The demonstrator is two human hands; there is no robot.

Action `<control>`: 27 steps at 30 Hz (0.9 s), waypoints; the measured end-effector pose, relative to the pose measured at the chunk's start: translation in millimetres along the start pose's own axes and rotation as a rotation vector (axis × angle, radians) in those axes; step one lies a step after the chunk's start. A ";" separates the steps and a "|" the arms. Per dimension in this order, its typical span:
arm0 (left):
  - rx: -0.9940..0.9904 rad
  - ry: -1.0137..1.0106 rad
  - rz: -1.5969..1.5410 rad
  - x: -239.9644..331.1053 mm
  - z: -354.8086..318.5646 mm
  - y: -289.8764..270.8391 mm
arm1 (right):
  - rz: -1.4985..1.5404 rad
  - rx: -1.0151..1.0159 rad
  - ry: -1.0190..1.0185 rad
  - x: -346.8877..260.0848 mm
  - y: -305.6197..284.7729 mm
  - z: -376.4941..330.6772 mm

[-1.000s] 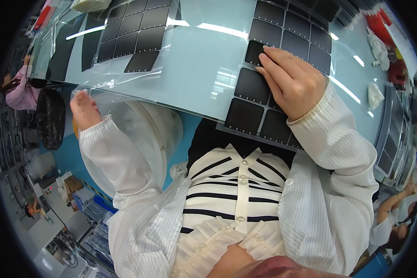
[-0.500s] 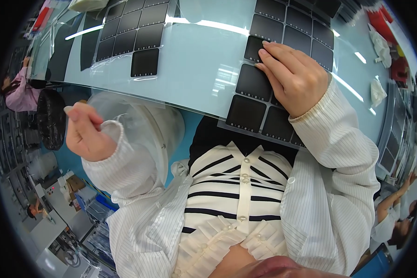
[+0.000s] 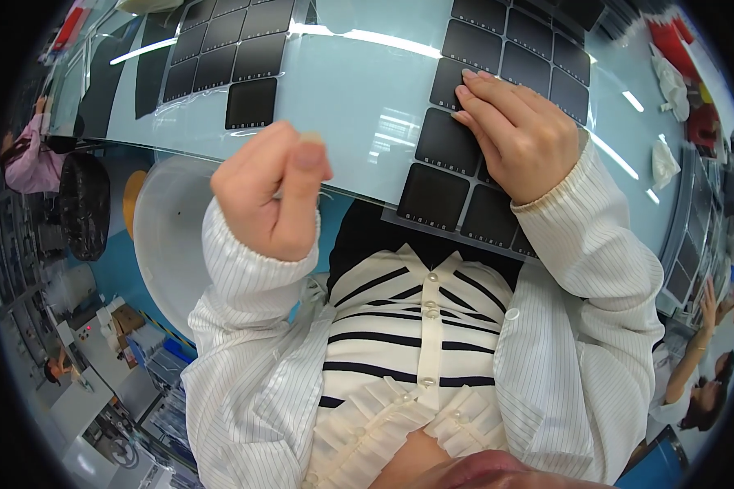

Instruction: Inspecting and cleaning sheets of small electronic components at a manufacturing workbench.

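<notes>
Near left: left hand (image 3: 269, 191) hovering by the table's (image 3: 342, 98) near edge, fingers curling in, thumb pressing close; cannot tell if it is pinching anything. Right: sheet (image 3: 448, 140) of dark squares lying at that edge. Right hand (image 3: 530, 138) resting on it, fingers together; grip unclear. Sheet looking light, thin, slippery, likely scratching easily; clear margin seeming the best hold. Farther left: second sheet (image 3: 214, 69) lying.

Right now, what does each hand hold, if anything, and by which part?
The right hand rests on a black-squared sheet, no grip visible; whether the curled left hand holds anything cannot be told.
</notes>
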State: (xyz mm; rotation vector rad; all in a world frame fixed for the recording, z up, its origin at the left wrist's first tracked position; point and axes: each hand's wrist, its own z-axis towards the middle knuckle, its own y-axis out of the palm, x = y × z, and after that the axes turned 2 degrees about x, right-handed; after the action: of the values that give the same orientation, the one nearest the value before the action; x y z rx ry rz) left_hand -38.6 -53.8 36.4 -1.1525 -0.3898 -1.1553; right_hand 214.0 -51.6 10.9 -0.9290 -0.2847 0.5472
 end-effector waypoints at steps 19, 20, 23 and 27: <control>-0.389 0.431 0.239 -6.0 -2.4 31.1 | 1.370 -0.879 1.074 -33.2 -126.9 -123.5; -0.413 0.452 0.294 -6.8 -4.8 31.1 | 1.398 -0.881 1.150 -47.4 -116.3 -126.6; -0.352 0.568 0.281 -12.4 -10.5 34.7 | 1.457 -0.514 1.423 -76.2 -81.5 -129.8; -0.308 0.703 0.286 -19.7 -12.6 35.8 | 1.529 -0.100 1.601 -88.3 -55.3 -126.2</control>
State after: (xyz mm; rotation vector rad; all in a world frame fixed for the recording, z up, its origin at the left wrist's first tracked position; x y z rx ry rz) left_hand -19.6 -56.3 -1.8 -0.9431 0.4911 -1.3030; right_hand 216.5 -212.9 -16.4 -1.2880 2.0028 0.9325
